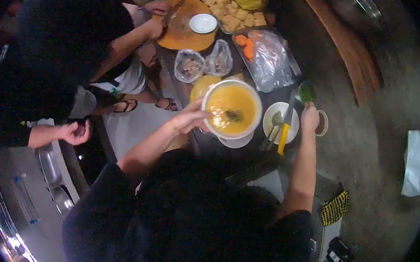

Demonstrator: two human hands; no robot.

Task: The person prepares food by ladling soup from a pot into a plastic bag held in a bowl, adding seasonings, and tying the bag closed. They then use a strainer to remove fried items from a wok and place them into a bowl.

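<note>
My left hand (191, 118) is closed on the rim and side of a white bowl (258, 116) filled with yellow-orange soup (230, 103). A small dark patch with some green lies at the middle of the soup's surface. Farther right, my right hand (310, 118) has its fingers closed at the near edge of a small dish of greens (306, 92); the exact grip is hard to make out. Between my hands, a white bowl (277, 108) has a ladle or spoon (277, 119) and a yellow-handled knife (284, 137) across it.
Behind the soup stand two plastic bags (189, 66) and a tray (295, 67) with orange pieces and clear plastic. A person (68, 43) at left has a hand at a round wooden board (178, 33) holding a white dish (203, 23). Tofu-like cubes (232, 18) lie beyond.
</note>
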